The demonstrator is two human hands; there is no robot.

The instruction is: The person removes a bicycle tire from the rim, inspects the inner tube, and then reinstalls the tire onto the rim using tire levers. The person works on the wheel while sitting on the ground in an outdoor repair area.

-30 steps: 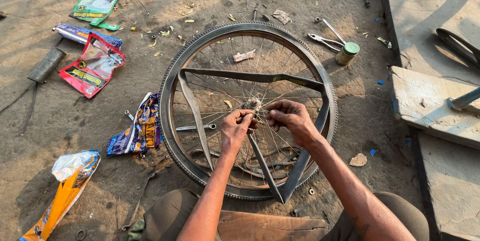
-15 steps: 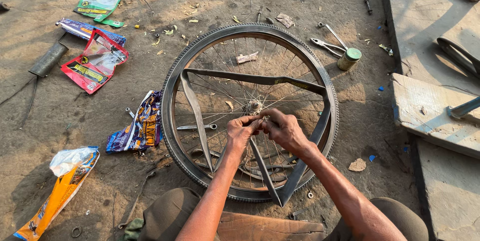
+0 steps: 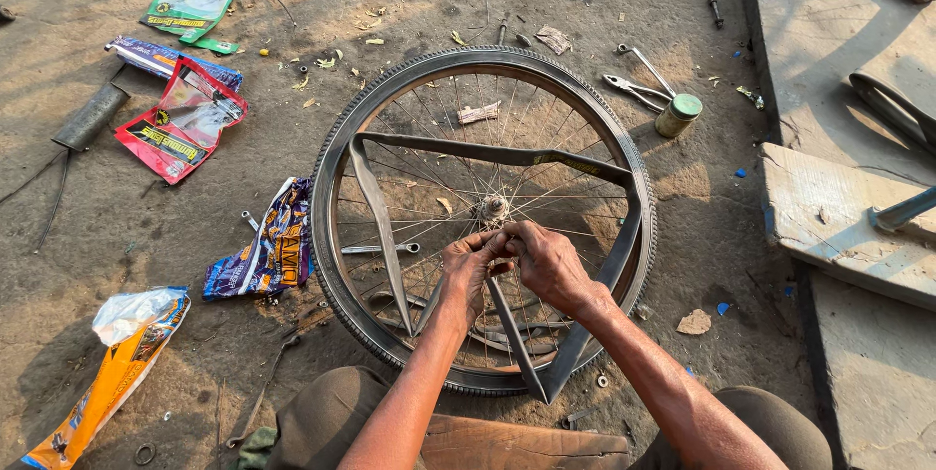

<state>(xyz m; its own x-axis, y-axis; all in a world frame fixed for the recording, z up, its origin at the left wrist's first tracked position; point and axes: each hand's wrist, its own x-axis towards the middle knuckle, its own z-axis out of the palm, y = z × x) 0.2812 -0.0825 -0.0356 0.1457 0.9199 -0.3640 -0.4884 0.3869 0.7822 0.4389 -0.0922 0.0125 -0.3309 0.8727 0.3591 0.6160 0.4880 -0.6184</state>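
Observation:
A bicycle wheel with a black tyre and thin spokes lies flat on the dirt. A limp black inner tube is draped across its spokes in a loop. My left hand and my right hand meet just below the hub, fingers closed together on a small part of the tube near the spokes. What exactly the fingers pinch is hidden by the hands. Both forearms reach in from the bottom of the view over my knees.
Pliers and a small green-capped tin lie beyond the wheel's right rim. A spanner lies inside the wheel. Torn coloured wrappers litter the left, with a blue one by the tyre. A concrete step runs along the right.
Both hands have slid slightly toward me and closed tighter together below the hub. The view has shifted a little; the wheel itself has not moved.

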